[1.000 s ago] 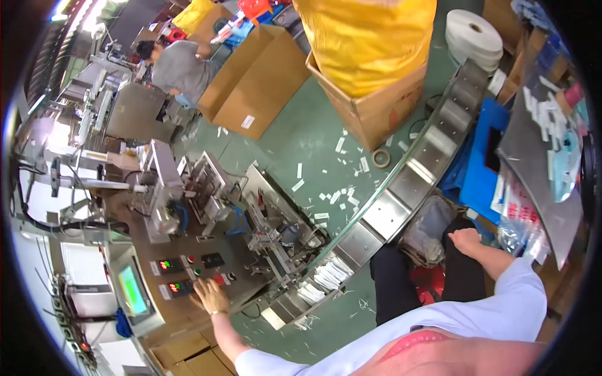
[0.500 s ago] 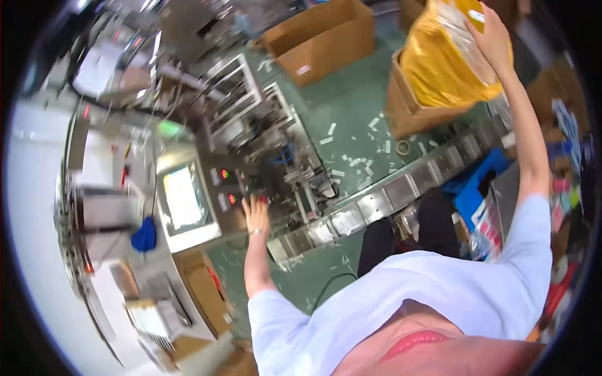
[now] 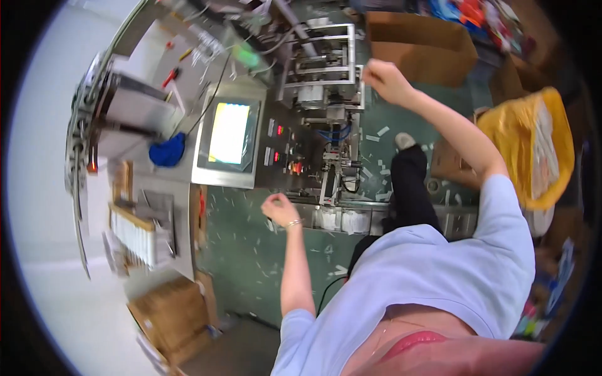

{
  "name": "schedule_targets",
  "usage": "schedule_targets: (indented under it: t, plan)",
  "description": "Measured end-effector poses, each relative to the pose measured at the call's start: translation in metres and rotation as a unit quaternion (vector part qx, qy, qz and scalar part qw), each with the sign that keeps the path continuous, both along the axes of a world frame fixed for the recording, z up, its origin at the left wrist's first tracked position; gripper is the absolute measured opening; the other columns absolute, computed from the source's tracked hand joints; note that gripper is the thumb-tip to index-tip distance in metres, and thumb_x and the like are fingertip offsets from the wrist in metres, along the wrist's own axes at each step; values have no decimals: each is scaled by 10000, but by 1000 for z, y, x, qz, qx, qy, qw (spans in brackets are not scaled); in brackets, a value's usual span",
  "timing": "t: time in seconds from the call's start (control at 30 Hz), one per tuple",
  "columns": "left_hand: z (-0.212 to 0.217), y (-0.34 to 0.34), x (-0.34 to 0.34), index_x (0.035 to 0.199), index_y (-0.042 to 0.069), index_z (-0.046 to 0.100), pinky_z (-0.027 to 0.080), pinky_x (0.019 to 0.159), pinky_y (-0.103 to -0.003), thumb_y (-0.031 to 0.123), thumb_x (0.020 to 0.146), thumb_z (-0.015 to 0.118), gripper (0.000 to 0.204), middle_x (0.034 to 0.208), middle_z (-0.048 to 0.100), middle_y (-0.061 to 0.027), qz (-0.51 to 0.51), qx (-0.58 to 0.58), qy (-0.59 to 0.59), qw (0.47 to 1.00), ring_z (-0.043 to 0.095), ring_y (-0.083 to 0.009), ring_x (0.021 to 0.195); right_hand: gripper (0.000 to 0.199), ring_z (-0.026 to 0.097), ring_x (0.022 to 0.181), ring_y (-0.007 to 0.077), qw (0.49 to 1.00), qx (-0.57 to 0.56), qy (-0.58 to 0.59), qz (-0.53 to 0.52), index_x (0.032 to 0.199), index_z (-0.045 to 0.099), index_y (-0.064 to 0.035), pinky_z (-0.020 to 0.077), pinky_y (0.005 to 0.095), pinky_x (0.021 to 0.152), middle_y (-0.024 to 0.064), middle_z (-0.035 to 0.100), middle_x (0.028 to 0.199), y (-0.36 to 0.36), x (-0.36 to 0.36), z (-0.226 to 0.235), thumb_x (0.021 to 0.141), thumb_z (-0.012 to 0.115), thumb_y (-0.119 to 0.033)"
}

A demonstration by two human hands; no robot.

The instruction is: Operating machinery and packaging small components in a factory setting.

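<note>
I see a grey packaging machine with a metal frame, red lit buttons on its control panel and a bright touchscreen to the left of them. My left hand hovers just below the panel, near the row of conveyor trays, fingers loosely curled and holding nothing. My right hand is raised beside the upper frame of the machine, fingers folded in narrow; I cannot tell whether it touches the frame or grips anything. A blue cloth lies left of the screen. A yellow bag sits in a cardboard box at right, and white paper scraps litter the green floor. My dark trouser leg stands between the trays and the bag.
</note>
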State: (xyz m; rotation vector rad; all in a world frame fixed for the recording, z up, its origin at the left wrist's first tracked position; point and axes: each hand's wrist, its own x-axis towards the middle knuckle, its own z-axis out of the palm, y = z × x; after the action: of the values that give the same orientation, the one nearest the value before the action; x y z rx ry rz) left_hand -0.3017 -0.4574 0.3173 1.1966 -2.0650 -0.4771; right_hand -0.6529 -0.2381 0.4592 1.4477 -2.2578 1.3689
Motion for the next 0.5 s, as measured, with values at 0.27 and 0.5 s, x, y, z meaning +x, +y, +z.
schedule_targets:
  t: [0.27,0.5]
  plan:
    - [9,3,-28,1086,-48,423,373,869,-340,212,794,635,444,1021,474,-144,312,135,309,888,466,-244,955,180,517,892,300,878,-44,197,433,935,560,-26,431,373,732,123,534,892,-195,72,33,772,567,-103]
    - [-17,126,16,1079,-20,474,427,782,-318,207,783,642,409,1029,465,-130,305,193,209,909,471,-211,935,355,470,1033,299,967,102,162,171,1108,569,-134,364,457,868,112,516,1046,-430,171,81,799,589,-309]
